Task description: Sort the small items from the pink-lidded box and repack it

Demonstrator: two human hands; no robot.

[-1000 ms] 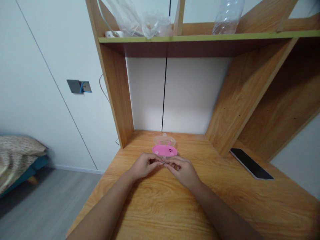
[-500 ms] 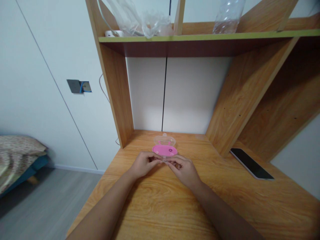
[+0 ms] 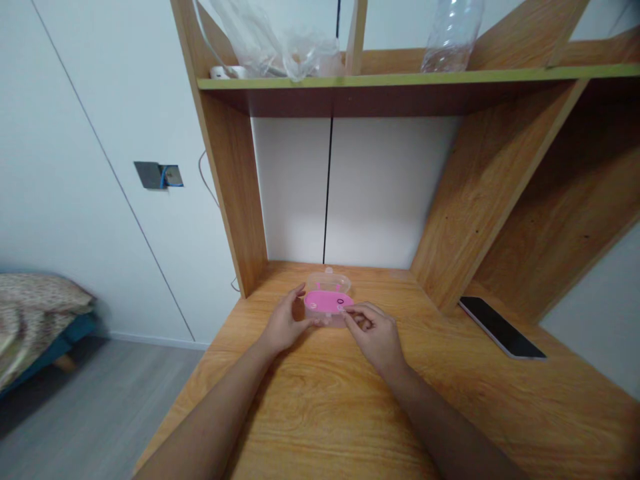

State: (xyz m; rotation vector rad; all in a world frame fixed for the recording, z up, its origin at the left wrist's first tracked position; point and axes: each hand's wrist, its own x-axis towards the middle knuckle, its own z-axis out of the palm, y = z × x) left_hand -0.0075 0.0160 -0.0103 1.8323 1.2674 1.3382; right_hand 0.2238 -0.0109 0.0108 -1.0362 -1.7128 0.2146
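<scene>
A small oval plastic case (image 3: 325, 301) with a pink inner surface stands on the desk, its clear lid (image 3: 329, 283) tipped open towards the wall. A dark ring shape (image 3: 341, 301) shows on the right part of the pink surface. Around the case's left end is my left hand (image 3: 287, 322), thumb and fingers spread apart, the thumb at the front edge. My right hand (image 3: 373, 329) has thumb and forefinger pinched together over the right front of the case. Whatever those fingertips hold is too small to name.
A black-screened phone (image 3: 501, 328) lies on the wooden desk (image 3: 320, 413) to the right. Above runs a shelf with a clear plastic bag (image 3: 295, 50) and a clear bottle (image 3: 453, 40). Wooden uprights (image 3: 233, 193) flank the desk; a bed (image 3: 40, 313) is at far left.
Both hands were together in front of the case, fingertips on a small clear piece. They have parted: my left hand opened round the left end, my right pinch moved over the right front.
</scene>
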